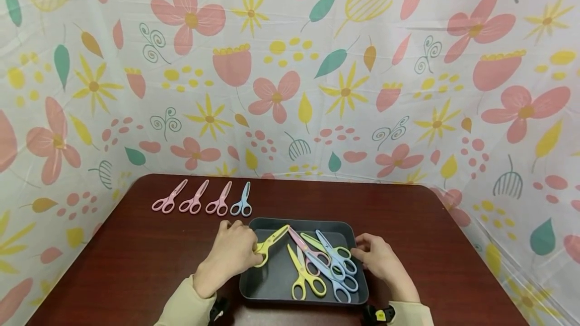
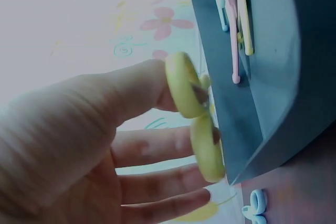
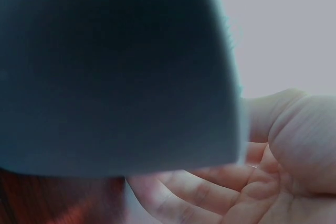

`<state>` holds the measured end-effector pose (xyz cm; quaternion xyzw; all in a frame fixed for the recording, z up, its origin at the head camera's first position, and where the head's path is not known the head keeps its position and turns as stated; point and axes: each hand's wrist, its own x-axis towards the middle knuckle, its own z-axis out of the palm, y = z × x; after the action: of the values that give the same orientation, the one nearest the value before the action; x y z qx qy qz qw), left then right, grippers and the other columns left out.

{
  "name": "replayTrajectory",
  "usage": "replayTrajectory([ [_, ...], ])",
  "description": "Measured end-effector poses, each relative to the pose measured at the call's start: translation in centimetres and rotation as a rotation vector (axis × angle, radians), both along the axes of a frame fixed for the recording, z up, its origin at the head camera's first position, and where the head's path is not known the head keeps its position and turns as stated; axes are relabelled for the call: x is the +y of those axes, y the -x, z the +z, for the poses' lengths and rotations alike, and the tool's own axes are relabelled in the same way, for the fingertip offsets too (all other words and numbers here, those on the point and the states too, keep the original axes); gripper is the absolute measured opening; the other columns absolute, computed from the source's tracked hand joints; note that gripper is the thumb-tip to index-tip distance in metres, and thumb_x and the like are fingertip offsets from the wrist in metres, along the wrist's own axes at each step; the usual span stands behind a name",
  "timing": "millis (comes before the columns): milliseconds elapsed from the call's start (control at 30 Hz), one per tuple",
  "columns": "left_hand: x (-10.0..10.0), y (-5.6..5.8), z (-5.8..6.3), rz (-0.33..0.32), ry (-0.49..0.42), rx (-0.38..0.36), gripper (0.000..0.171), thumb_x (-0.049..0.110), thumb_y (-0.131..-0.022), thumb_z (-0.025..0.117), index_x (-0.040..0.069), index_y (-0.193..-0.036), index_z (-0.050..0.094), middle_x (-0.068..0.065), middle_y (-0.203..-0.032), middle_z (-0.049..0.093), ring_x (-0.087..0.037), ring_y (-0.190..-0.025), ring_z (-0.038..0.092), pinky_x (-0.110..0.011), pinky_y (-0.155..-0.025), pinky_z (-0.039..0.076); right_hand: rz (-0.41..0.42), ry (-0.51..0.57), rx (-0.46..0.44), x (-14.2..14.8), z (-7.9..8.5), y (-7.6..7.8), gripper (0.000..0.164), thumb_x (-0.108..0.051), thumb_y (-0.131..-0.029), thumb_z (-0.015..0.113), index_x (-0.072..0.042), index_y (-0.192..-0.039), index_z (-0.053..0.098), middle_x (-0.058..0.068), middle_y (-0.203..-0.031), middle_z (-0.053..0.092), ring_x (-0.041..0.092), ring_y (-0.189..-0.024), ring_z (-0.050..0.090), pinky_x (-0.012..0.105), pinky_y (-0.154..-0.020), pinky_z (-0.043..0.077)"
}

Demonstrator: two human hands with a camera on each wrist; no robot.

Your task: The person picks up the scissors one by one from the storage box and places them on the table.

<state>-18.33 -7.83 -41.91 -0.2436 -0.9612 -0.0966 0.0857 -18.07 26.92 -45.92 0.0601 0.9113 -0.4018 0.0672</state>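
My left hand (image 1: 233, 244) pinches the handle loops of yellow scissors (image 2: 184, 85) between thumb and fingers. They are over the left side of a dark grey tray (image 1: 267, 286), blades pointing right toward the back. Lying in the tray is a loose heap: yellow scissors (image 1: 308, 276), blue scissors (image 1: 335, 253), more blue scissors (image 1: 323, 268), pink scissors (image 1: 302, 243) and green scissors (image 1: 312, 240). At the tray's right side, my right hand (image 1: 379, 255) holds the edge, thumb at the rim and fingers along the outside. The tray wall (image 3: 121, 87) hides the thumb tip in the right wrist view.
Behind the tray to the left, three pink scissors (image 1: 194, 200) and blue scissors (image 1: 243, 202) stand in a row on the brown table (image 1: 113, 260), handles toward me. A flowered cloth (image 1: 290, 89) hangs along the table's back and sides.
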Motion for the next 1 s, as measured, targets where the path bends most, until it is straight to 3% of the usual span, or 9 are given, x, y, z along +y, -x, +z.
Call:
replayTrajectory([
  [567, -0.4, 2.0, -1.3, 0.094, -0.139, 0.101, 0.036, 0.031, -0.072, 0.076, 0.027, -0.049, 0.048, 0.009, -0.059, 0.04, -0.014, -0.066, 0.041, -0.044, -0.07, 0.031, -0.004, 0.018, -0.009, 0.0, 0.2, -0.1, 0.023, -0.008, -0.09, 0.067, 0.0, -0.111, 0.064, 0.005, -0.088, 0.066, 0.018, -0.071, 0.061, 0.035, -0.063, 0.053],
  [833, -0.7, 3.5, -2.8, 0.124, -0.209, 0.241, 0.021, 0.034, -0.073, 0.078, 0.022, -0.062, 0.065, 0.008, -0.07, 0.053, -0.019, -0.073, 0.051, -0.044, -0.069, 0.034, -0.002, 0.022, 0.0, -0.1, -0.2, 0.0, 0.023, -0.008, -0.09, 0.068, 0.001, -0.111, 0.064, 0.004, -0.087, 0.066, 0.017, -0.072, 0.062, 0.035, -0.062, 0.053],
  [1000, -0.9, 4.9, -3.0, 0.102, -0.202, 0.314, 0.021, 0.033, -0.074, 0.077, 0.021, -0.063, 0.065, 0.005, -0.075, 0.057, -0.02, -0.074, 0.052, -0.045, -0.073, 0.036, 0.003, 0.021, 0.011, 0.0, -0.1, 0.1, 0.022, -0.007, -0.09, 0.067, 0.001, -0.11, 0.064, 0.004, -0.086, 0.066, 0.017, -0.072, 0.062, 0.034, -0.062, 0.053],
])
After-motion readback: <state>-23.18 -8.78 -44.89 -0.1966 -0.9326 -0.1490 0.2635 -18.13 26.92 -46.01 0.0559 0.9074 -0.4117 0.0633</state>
